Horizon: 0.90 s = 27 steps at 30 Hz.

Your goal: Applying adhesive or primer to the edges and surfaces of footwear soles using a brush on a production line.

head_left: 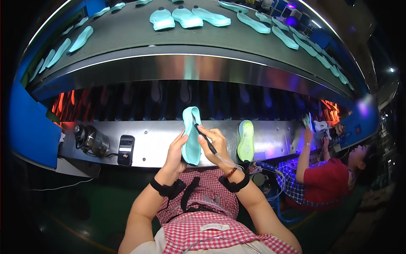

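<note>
A turquoise shoe sole (192, 149) stands nearly upright in front of me, its hollow side facing me. My left hand (174, 153) is closed on its lower left edge, thumb along the rim. In my right hand (214, 143) is a slim black pen-like tool (208, 141) with a thin pale cord or tube trailing toward the wrist. The tool's tip meets the sole's inner right edge near the upper part; the exact contact is too small to make out. A yellow-green sole (245, 144) lies on the metal bench to the right of my hands.
On the metal bench (158, 137) at left are a glass jar with a dark top (94, 142) and a phone (125, 150). Above runs a dark conveyor belt (127, 31) carrying several turquoise soles (162, 19). A co-worker in a red top (325, 180) works at the right.
</note>
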Available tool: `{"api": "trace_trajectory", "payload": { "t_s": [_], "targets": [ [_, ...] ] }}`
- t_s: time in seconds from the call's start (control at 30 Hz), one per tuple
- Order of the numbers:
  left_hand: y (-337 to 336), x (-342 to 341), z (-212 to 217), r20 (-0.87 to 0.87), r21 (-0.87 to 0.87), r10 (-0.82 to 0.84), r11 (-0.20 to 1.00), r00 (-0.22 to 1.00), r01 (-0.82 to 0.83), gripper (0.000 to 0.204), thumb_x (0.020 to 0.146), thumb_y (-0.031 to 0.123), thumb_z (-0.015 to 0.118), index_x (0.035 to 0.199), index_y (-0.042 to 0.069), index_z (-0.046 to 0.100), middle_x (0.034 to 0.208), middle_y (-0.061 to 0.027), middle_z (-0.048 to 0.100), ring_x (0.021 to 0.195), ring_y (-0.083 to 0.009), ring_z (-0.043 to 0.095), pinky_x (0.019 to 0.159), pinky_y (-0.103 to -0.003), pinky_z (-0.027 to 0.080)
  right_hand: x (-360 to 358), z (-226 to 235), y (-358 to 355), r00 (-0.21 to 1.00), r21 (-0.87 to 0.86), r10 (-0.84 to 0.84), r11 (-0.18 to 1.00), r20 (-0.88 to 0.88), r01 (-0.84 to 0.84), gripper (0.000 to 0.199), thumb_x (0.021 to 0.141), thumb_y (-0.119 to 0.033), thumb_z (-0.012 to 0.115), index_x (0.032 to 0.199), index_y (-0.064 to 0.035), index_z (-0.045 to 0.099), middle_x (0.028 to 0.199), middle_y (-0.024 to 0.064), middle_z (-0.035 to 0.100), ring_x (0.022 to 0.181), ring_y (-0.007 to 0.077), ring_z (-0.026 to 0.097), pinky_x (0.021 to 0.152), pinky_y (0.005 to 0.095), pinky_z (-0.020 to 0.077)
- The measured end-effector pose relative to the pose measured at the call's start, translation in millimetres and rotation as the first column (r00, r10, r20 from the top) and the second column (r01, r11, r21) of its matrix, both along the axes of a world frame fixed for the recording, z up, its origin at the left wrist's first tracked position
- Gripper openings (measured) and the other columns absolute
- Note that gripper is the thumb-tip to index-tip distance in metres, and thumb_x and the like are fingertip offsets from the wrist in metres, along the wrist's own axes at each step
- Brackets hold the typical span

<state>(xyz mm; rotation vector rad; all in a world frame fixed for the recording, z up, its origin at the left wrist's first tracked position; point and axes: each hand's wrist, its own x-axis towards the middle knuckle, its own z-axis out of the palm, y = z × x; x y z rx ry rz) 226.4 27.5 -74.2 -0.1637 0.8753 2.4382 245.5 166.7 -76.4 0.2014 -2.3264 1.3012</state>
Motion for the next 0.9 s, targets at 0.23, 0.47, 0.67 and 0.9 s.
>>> {"api": "trace_trajectory", "payload": {
  "t_s": [0.23, 0.47, 0.67, 0.9],
  "targets": [
    [-12.0, -24.1, 4.9, -0.157, -0.129, -0.002, 0.991, 0.988, -0.019, 0.045, 0.088, 0.013, 0.044, 0.129, -0.003, 0.037, 0.112, -0.0120, 0.054, 0.098, -0.0174, 0.056, 0.079, -0.028, 0.050, 30.8, 0.8, -0.4, 0.993, -0.211, 0.067, 0.976, 0.098, -0.044, 0.027, 0.077, -0.003, 0.055, 0.103, 0.0012, 0.062, 0.083, 0.0127, 0.062, 0.072, 0.0173, 0.056, 0.063, 0.0255, 0.0444],
    [-41.1, -16.5, 5.9, -0.001, 0.107, -0.101, 0.989, 0.995, 0.100, 0.048, 0.088, 0.026, 0.040, 0.127, -0.003, 0.038, 0.113, -0.0180, 0.055, 0.097, -0.0254, 0.059, 0.080, -0.037, 0.051, 50.5, 23.7, 47.7, 0.880, -0.927, 0.472, 0.353, 0.062, -0.124, 0.041, 0.076, -0.015, 0.047, 0.106, 0.0113, 0.053, 0.094, 0.0259, 0.061, 0.083, 0.0279, 0.061, 0.084, 0.0334, 0.0448],
    [-63.9, 1.4, 27.5, -0.115, 0.157, -0.144, 0.974, 0.983, 0.161, 0.054, 0.087, 0.029, 0.037, 0.128, -0.005, 0.033, 0.117, -0.0232, 0.051, 0.100, -0.0353, 0.057, 0.085, -0.047, 0.048, 88.6, 12.1, 98.4, 0.969, -0.987, 0.195, -0.092, -0.149, -0.133, 0.042, 0.082, -0.020, 0.045, 0.116, 0.0032, 0.050, 0.094, 0.0163, 0.061, 0.073, 0.0196, 0.056, 0.067, 0.0286, 0.0432],
    [-120.3, -127.3, 143.0, -0.682, 0.087, -0.084, 0.977, 0.726, 0.195, 0.056, 0.087, 0.034, 0.029, 0.124, -0.008, 0.037, 0.112, -0.0279, 0.051, 0.099, -0.0387, 0.055, 0.084, -0.050, 0.045, 108.3, -27.0, 110.4, 0.990, -0.993, 0.100, 0.070, 0.102, 0.095, 0.041, 0.083, -0.021, 0.046, 0.114, 0.0048, 0.050, 0.101, 0.0178, 0.059, 0.071, 0.0202, 0.055, 0.065, 0.0290, 0.0439]
  ]
}}
